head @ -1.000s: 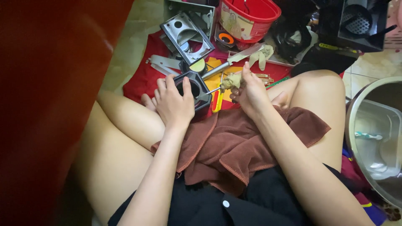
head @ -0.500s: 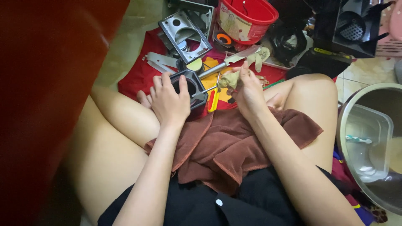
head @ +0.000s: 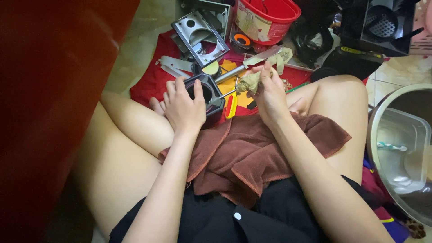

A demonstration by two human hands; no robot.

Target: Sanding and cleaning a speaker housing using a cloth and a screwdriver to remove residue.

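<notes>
pale tiled floor (head: pixel 148 40) up top, dim indoor light. a red cloth (head: pixel 150 83) spread over it. dark red furniture panel (head: pixel 49 90) fills the left. steel basin (head: pixel 400 148) sits right, red bucket (head: pixel 265 20) and black crate (head: pixel 382 27) at the back.

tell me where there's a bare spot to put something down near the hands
Bare floor lies left of the red mat, beside the dark red panel. Pale tile shows between the black crate and steel basin. Ahead of the left hand and right hand it is crowded.
</notes>
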